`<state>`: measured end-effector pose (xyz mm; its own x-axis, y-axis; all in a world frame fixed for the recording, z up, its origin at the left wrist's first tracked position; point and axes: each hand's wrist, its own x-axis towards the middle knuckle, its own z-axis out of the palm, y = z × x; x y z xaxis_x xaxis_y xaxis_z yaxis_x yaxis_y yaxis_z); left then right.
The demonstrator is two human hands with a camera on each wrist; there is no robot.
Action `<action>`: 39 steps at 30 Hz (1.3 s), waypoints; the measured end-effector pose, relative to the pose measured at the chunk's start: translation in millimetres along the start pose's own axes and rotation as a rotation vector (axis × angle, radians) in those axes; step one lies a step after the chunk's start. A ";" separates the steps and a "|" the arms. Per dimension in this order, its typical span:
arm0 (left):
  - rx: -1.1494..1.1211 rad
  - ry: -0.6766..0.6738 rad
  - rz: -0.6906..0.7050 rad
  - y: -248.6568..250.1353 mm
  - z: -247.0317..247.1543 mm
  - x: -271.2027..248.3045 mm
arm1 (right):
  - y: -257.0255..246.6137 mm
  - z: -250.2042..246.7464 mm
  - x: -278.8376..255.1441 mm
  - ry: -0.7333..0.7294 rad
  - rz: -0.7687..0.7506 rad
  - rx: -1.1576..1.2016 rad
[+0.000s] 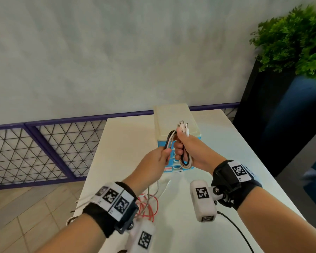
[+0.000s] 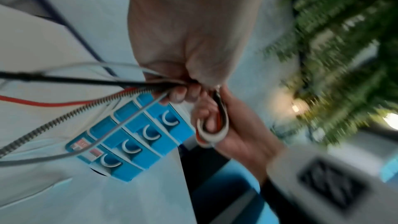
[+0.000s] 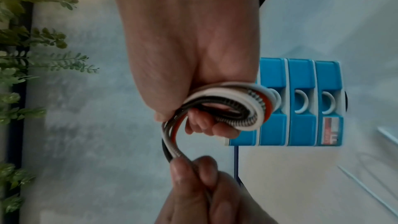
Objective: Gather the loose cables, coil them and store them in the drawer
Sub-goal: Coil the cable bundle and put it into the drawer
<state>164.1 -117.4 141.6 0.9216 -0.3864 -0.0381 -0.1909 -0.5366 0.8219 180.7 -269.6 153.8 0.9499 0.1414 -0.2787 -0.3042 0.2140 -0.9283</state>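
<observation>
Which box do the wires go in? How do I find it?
Look at the white table by the wall. At its far end, behind both hands, stands a small drawer box. Nothing else there has a cream top and bright blue drawers with white handles.

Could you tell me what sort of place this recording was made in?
Probably an office or lounge corner rather than a workshop. A white table carries a small blue drawer unit, a purple mesh railing runs along a grey wall behind it, and a leafy plant stands in a dark planter.
</observation>
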 end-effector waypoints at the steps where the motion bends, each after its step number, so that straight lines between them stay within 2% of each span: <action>1: 0.121 0.051 0.027 2.2 3.6 -1.8 | 2.4 1.8 1.0 0.000 0.018 0.013; 4: 0.349 0.168 0.076 15.3 9.8 -6.0 | 5.4 5.6 1.6 -0.007 0.097 0.100; 6: 0.439 0.198 0.102 22.6 11.1 -5.2 | 2.3 8.3 -0.2 -0.028 0.169 0.167; 10: 0.635 0.187 0.137 32.4 14.4 -0.1 | -1.1 14.1 -1.2 -0.075 0.132 -0.067; 15: 0.778 0.124 0.141 29.5 18.3 -2.1 | 2.1 18.9 1.2 0.004 0.114 -0.073; 17: 0.728 0.058 0.088 28.2 19.1 -1.3 | 8.4 18.5 5.5 0.079 0.076 -0.182; 20: 0.469 -0.173 -0.065 25.8 13.2 7.3 | 16.3 18.9 7.4 0.112 0.030 -0.210; 23: 0.298 -0.422 -0.119 22.3 5.1 5.5 | 21.6 16.7 9.9 0.093 0.072 0.007; 26: 0.271 -0.607 -0.100 14.5 6.3 -4.5 | 23.4 12.9 12.2 0.061 0.114 0.326; 28: 0.251 -0.579 -0.063 3.2 13.2 -10.5 | 20.9 13.7 11.6 0.031 0.126 0.555; 31: 0.209 -0.383 0.038 -15.5 26.1 -16.6 | 16.8 16.8 7.4 -0.030 0.100 0.746; 35: 0.020 -0.267 0.069 -24.9 32.6 -20.3 | 16.1 14.7 4.6 -0.071 0.047 0.766; 37: -0.022 -0.296 0.046 -31.0 31.9 -21.8 | 12.6 11.7 3.7 0.008 -0.009 0.716; 39: -0.114 -0.346 -0.038 -43.7 29.1 -23.8 | 6.7 6.0 4.0 0.139 -0.102 0.614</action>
<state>140.7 -106.6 90.0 0.7543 -0.6095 -0.2439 -0.1018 -0.4757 0.8737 182.0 -261.8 147.9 0.9641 -0.0265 -0.2642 -0.1584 0.7410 -0.6526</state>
